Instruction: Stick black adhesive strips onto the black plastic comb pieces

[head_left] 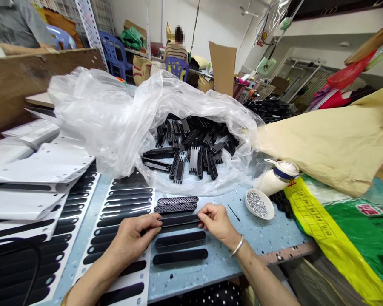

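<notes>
A long black strip [180, 220] is stretched level between my two hands, just above the blue speckled table. My left hand [132, 236] pinches its left end between thumb and fingers. At the other end, my right hand [217, 222], with a bangle on the wrist, pinches the strip. Whether a black bar lies beneath it, I cannot tell. Behind it lie black bars with a lattice surface [176, 205], side by side. Nearer me rest two smooth black bars, an upper one [180, 239] and a lower one [180, 256]. Under my left forearm is a sheet of black strips [123, 293].
An open clear plastic bag [111, 123] full of black bars [193, 159] stands behind. To the right are a bowl of small silvery pieces [260, 205], a white bottle [276, 176] and a green-yellow sack [341, 229]. White sheets [35, 165] pile up left. A person sits far back.
</notes>
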A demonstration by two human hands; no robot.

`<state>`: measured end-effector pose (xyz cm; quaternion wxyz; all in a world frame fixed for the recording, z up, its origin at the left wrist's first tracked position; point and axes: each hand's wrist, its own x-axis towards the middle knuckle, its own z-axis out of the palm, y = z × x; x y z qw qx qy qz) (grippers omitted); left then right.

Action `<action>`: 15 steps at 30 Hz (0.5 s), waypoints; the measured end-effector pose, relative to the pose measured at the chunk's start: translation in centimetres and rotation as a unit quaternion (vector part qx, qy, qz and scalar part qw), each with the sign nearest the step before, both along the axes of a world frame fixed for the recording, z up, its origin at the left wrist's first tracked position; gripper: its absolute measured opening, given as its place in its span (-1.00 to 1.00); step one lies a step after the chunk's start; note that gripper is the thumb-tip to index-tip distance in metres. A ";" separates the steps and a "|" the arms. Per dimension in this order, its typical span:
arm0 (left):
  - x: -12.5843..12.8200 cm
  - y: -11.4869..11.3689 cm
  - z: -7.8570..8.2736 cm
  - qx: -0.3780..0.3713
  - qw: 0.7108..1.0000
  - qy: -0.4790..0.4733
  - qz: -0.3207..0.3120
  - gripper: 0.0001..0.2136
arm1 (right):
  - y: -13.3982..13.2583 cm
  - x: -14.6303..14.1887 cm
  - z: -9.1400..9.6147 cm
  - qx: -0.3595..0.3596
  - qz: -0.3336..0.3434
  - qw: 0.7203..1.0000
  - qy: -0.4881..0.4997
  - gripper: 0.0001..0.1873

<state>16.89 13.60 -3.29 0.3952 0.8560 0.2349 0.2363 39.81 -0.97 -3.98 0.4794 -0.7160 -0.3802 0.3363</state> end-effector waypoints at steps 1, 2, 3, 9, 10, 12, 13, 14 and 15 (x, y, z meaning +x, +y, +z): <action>0.0 0.0 0.0 -0.002 1.000 0.003 0.000 -0.83 | 0.1 -0.2 -0.1 0.004 -0.006 1.000 -0.017 -0.78; 0.0 0.0 0.0 -0.003 1.000 0.005 0.000 -0.83 | 0.2 -0.4 -0.2 0.011 -0.012 0.999 -0.036 -0.77; 0.0 0.0 -0.1 -0.004 1.000 0.007 -0.002 -0.82 | 0.3 -0.5 -0.3 0.018 -0.019 0.998 -0.056 -0.76; 0.1 0.0 0.1 -0.009 1.000 0.022 0.000 -0.80 | 0.8 -0.8 -0.5 0.039 -0.037 0.991 -0.126 -0.66; 0.2 0.0 0.3 -0.010 1.000 0.024 -0.001 -0.80 | 0.8 -0.7 -0.5 0.037 -0.033 0.991 -0.126 -0.65; 0.2 0.1 0.8 -0.006 1.000 0.028 -0.009 -0.80 | 0.4 -0.6 -0.4 0.035 -0.025 0.991 -0.129 -0.59; 0.2 0.1 1.1 0.001 0.999 0.028 -0.015 -0.80 | 0.0 -0.4 -0.2 0.035 -0.025 0.990 -0.136 -0.57; 0.1 0.2 1.4 0.011 0.999 0.030 -0.021 -0.81 | -0.5 -0.2 0.0 0.036 -0.027 0.988 -0.149 -0.56; 0.1 0.3 1.7 0.023 0.999 0.034 -0.028 -0.81 | -1.2 0.2 0.3 0.037 -0.032 0.984 -0.169 -0.57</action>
